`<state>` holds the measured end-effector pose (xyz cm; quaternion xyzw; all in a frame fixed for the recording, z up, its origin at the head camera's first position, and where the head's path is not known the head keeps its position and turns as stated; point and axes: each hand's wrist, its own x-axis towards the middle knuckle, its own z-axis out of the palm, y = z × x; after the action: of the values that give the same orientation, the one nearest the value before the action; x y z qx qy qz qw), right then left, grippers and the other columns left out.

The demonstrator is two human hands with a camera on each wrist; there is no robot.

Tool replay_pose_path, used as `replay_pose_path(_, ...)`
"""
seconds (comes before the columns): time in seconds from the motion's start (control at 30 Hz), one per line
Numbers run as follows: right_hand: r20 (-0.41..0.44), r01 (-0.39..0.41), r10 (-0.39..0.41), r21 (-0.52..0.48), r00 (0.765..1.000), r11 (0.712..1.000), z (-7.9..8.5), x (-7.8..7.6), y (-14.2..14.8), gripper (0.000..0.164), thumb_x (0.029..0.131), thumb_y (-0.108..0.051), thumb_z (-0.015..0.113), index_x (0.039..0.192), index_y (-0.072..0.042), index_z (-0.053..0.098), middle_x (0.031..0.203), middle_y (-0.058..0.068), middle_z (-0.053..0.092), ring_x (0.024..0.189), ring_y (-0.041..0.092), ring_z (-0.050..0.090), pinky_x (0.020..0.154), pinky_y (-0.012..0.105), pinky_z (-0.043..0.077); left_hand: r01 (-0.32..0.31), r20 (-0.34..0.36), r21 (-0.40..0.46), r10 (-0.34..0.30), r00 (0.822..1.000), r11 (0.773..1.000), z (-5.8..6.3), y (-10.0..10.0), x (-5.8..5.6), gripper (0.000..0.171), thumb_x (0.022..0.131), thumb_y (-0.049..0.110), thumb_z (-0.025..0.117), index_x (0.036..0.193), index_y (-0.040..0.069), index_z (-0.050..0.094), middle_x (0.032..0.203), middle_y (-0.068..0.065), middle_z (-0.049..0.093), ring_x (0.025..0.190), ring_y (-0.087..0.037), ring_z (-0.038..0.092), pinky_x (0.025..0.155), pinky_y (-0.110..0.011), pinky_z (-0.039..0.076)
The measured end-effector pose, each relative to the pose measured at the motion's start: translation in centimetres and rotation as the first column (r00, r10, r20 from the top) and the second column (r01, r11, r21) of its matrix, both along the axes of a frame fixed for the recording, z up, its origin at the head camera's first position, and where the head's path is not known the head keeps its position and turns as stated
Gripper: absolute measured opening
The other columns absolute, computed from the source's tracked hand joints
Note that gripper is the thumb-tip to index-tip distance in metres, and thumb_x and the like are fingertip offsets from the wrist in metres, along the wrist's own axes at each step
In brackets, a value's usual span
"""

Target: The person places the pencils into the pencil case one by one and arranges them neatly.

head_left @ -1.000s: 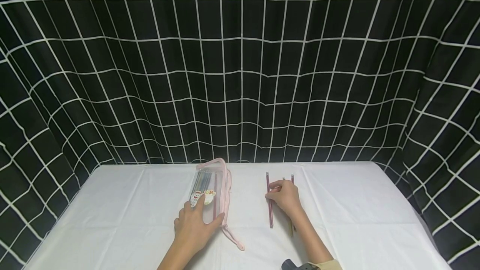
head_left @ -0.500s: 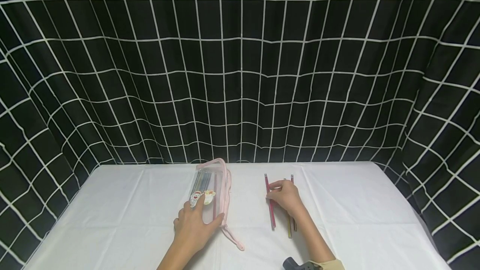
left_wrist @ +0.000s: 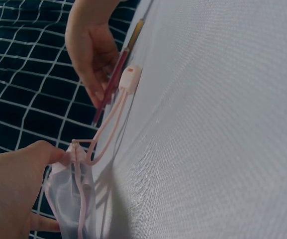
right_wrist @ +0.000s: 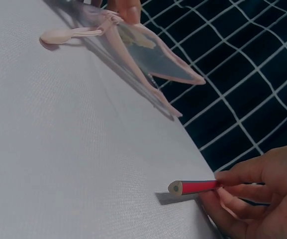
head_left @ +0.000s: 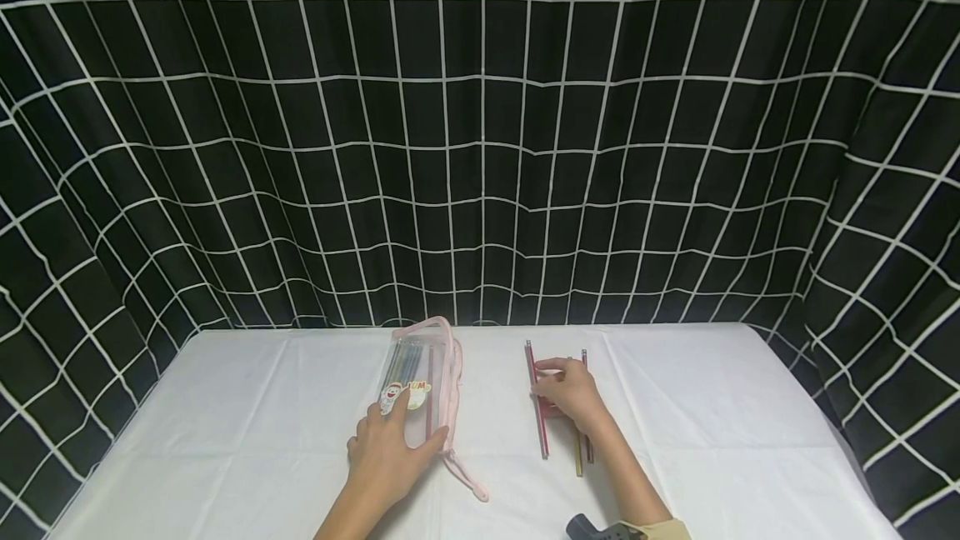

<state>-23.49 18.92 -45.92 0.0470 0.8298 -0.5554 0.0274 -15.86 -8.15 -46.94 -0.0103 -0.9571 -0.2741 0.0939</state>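
My left hand [head_left: 382, 452] holds the near end of a clear pencil case [head_left: 453, 390] with pink edging, its thumb at the zipper side and its fingers over the front. Inside the case lie several dark pencils [head_left: 402, 363] and one reddish pencil [head_left: 430, 419], behind a cartoon sticker. To the right, my right hand [head_left: 573, 394] pinches a red pencil [head_left: 542, 432] between thumb and fingers. Its blunt, unsharpened end [right_wrist: 175, 188] shows in the right wrist view, just over the cloth. Partly hidden under the right hand are a yellow pencil [head_left: 579, 461] and a dark pencil [head_left: 590, 450].
A pink zipper strap [head_left: 472, 486] trails from the case's near corner towards the right. White cloth [head_left: 712, 440] covers the table. Behind it hangs a black curtain [head_left: 480, 123] with a white grid.
The red pencil in my right hand has shifted slightly left and now leans with its far end further left. My left hand and the pencil case have stayed in place.
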Motion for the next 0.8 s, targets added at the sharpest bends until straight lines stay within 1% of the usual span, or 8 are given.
replay_pose_path(0.23,-0.002,0.008,-0.008,-0.016,1.000,1.000,-0.1,0.0,-0.2,0.044,0.090,0.007,0.068,0.133,0.012,0.063,0.092,0.021,0.073,0.066,0.016,0.069,0.061,0.032,0.062,0.000,0.003,0.000,0.000,1.000,1.000,-0.2,-0.1,0.0,0.084,0.089,0.060,0.072,0.149,0.003,0.056,0.130,-0.039,0.056,0.115,-0.057,0.059,0.089,-0.072,0.046)
replay_pose_path(0.37,-0.009,0.004,-0.004,-0.019,1.000,1.000,0.0,0.0,-0.5,0.044,0.090,0.008,0.069,0.133,0.013,0.062,0.096,0.023,0.075,0.068,0.018,0.072,0.062,0.034,0.063,-0.003,0.001,-0.002,0.003,1.000,1.000,-0.4,-0.1,0.0,0.083,0.089,0.059,0.072,0.149,0.003,0.056,0.130,-0.039,0.056,0.115,-0.056,0.059,0.089,-0.071,0.046)
replay_pose_path(0.57,-0.014,0.003,-0.003,-0.012,1.000,1.000,0.3,0.1,-0.7,0.045,0.090,0.007,0.071,0.133,0.013,0.062,0.098,0.024,0.075,0.070,0.017,0.072,0.063,0.032,0.062,-0.003,0.003,-0.001,0.003,1.000,1.000,-0.3,-0.2,0.0,0.084,0.090,0.060,0.072,0.149,0.004,0.055,0.131,-0.039,0.055,0.116,-0.056,0.059,0.090,-0.072,0.046)
replay_pose_path(0.8,-0.022,-0.003,0.003,0.009,1.000,1.000,0.5,0.1,-1.3,0.044,0.090,0.006,0.072,0.133,0.012,0.063,0.096,0.022,0.076,0.071,0.016,0.071,0.065,0.031,0.062,0.001,0.013,0.018,-0.001,1.000,1.000,-0.3,0.0,0.0,0.083,0.090,0.059,0.072,0.150,0.004,0.055,0.133,-0.040,0.055,0.119,-0.057,0.057,0.091,-0.072,0.045)
